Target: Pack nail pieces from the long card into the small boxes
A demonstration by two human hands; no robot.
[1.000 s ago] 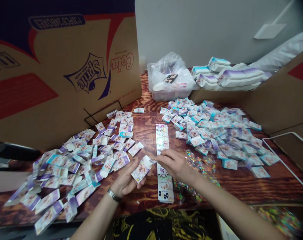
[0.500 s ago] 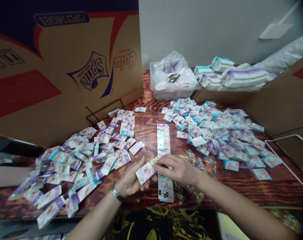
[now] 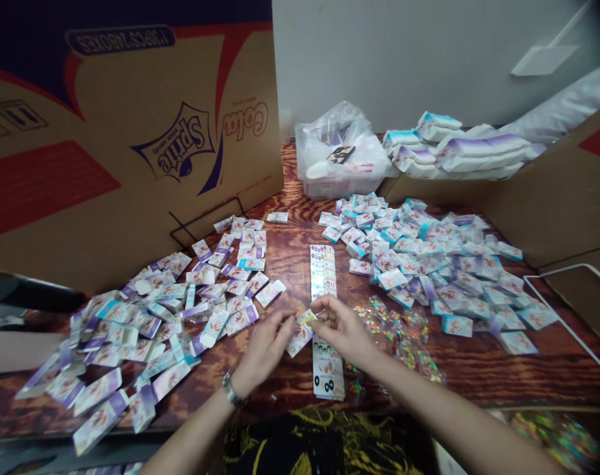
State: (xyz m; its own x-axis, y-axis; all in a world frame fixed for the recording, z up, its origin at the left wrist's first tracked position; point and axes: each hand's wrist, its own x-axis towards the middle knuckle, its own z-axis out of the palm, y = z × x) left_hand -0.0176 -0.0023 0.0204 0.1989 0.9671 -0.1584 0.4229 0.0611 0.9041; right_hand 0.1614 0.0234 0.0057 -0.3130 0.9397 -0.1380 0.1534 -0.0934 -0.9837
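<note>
Between my two hands is a small white and purple printed box (image 3: 300,342), tilted above the table. My left hand (image 3: 264,346) is closed around its left side, thumb near the upper end. My right hand (image 3: 343,330) pinches at that upper end, where a small yellow-green packet (image 3: 307,319) shows; how far it sits inside the box I cannot tell. Just under and beyond my right hand lies a long stack of printed sticker strips (image 3: 323,270). Clear packets of colourful candy (image 3: 393,323) are spread to the right of it, partly covered by my right forearm.
Loose small boxes (image 3: 171,310) are heaped on the left, and another large heap of boxes (image 3: 428,257) covers the right. A big carton (image 3: 131,165) stands back left. Behind are a bagged plastic tub (image 3: 339,188) and wrapped packs (image 3: 482,155). A white wire frame (image 3: 571,316) stands right.
My left hand has turned over the box, with its fingers now up by the top end. The right hand stays at that end, slightly raised. The heaps have not moved.
</note>
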